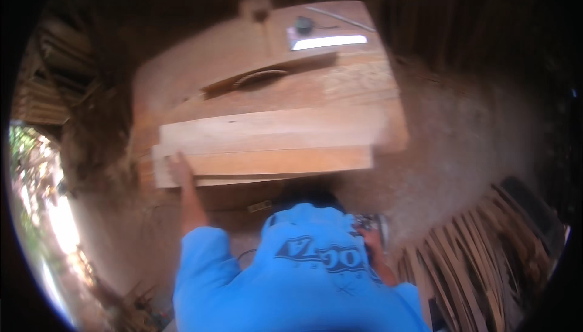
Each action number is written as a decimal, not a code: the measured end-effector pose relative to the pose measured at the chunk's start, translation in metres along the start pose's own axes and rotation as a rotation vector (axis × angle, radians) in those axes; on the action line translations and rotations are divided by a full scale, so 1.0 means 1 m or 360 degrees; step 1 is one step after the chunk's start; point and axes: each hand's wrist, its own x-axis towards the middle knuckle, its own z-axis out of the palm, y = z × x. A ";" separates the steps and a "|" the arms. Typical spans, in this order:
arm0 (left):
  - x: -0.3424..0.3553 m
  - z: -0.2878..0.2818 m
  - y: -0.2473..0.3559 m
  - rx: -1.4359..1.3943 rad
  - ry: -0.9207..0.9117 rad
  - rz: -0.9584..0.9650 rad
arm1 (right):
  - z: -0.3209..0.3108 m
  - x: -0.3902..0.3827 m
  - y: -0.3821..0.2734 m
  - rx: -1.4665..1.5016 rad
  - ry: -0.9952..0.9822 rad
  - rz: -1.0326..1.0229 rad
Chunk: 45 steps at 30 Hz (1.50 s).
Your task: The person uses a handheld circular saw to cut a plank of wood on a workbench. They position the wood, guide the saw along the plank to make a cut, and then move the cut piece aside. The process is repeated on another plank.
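Note:
Two pale wooden boards (273, 130) lie lengthwise near the front of a wooden saw table, the nearer board (285, 163) more orange in tone. My left hand (179, 170) rests flat on the boards' left end, fingers stretched out. Down at the right, beside my blue shirt, my right hand (372, 241) is closed at a greyish metallic object (378, 222), too blurred to name. Beyond the boards, a round saw blade (261, 78) rises through a dark slot in the tabletop.
The wooden table (182, 71) bears a dark round item (303, 25), a bright reflective strip (328, 42) and a thin rod (340, 18) at its far right. Long wood strips (461, 259) are heaped on the floor at lower right. Stacked timber (45, 101) stands at left.

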 end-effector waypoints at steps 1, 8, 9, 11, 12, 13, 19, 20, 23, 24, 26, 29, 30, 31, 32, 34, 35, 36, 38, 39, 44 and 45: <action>0.004 0.006 0.002 -0.0098 0.0011 -0.0040 | -0.001 0.000 0.000 0.0188 0.0007 -0.0047; 0.005 -0.001 0.004 0.0143 0.0250 -0.0041 | -0.024 -0.018 -0.024 0.0002 -0.0206 -0.0107; 0.005 -0.005 0.005 0.0209 0.0137 -0.0111 | -0.024 -0.013 -0.028 -0.0208 -0.0172 -0.0111; 0.007 -0.011 0.009 0.0384 0.0005 -0.0135 | -0.023 -0.013 -0.029 -0.0414 -0.0159 -0.0072; 0.007 -0.012 0.010 0.0488 -0.0014 -0.0095 | -0.025 -0.010 -0.030 -0.0416 -0.0179 -0.0035; 0.009 -0.014 0.012 0.0596 -0.0029 -0.0054 | -0.026 -0.011 -0.032 -0.0425 -0.0202 0.0050; 0.015 -0.008 0.006 0.0212 0.0096 -0.0255 | -0.035 -0.017 -0.047 -0.0398 -0.0254 0.0094; 0.016 -0.007 0.004 0.0178 0.0110 -0.0253 | -0.035 -0.017 -0.048 -0.0397 -0.0261 0.0144; 0.016 -0.007 0.006 0.0173 0.0104 -0.0258 | -0.032 -0.017 -0.047 -0.0250 -0.0216 0.0160; 0.014 -0.007 0.008 0.0230 0.0086 -0.0256 | -0.032 -0.016 -0.044 -0.0022 -0.0271 0.0130; 0.011 -0.008 0.014 0.0269 0.0077 -0.0260 | -0.030 -0.015 -0.035 0.0346 -0.0377 0.0263; 0.006 -0.011 0.018 0.0221 0.0061 -0.0299 | -0.021 -0.007 -0.015 0.0282 -0.0241 0.0234; 0.006 -0.013 0.019 0.0207 0.0027 -0.0318 | -0.018 -0.002 -0.008 0.0236 -0.0223 0.0173; 0.006 -0.016 0.020 0.0212 0.0001 -0.0311 | -0.015 0.002 0.000 0.0196 -0.0204 0.0142; 0.006 -0.019 0.023 0.0218 -0.0024 -0.0304 | -0.013 0.007 0.007 0.0158 -0.0182 0.0111; 0.000 -0.028 0.036 0.0285 -0.0069 -0.0307 | -0.009 0.012 0.015 0.0126 -0.0139 0.0087; -0.007 -0.034 0.047 0.0209 0.0143 -0.0252 | -0.009 0.012 0.017 0.0066 -0.0116 0.0210; -0.019 -0.039 0.064 0.0141 0.0351 -0.0260 | -0.011 0.011 0.015 0.0116 -0.0154 0.0135; -0.058 -0.052 0.108 -0.0052 0.0583 0.0161 | -0.018 0.006 0.006 0.0118 -0.0220 0.0279; -0.088 -0.055 0.134 -0.0218 0.0697 0.0657 | -0.020 0.002 -0.001 0.0094 -0.0203 0.0221; -0.267 -0.066 0.240 -0.0425 -0.0771 0.2401 | -0.030 -0.007 -0.030 0.0229 -0.0246 0.0238; -0.293 -0.069 0.251 -0.0318 -0.0779 0.2724 | -0.030 -0.007 -0.031 0.0263 -0.0277 0.0199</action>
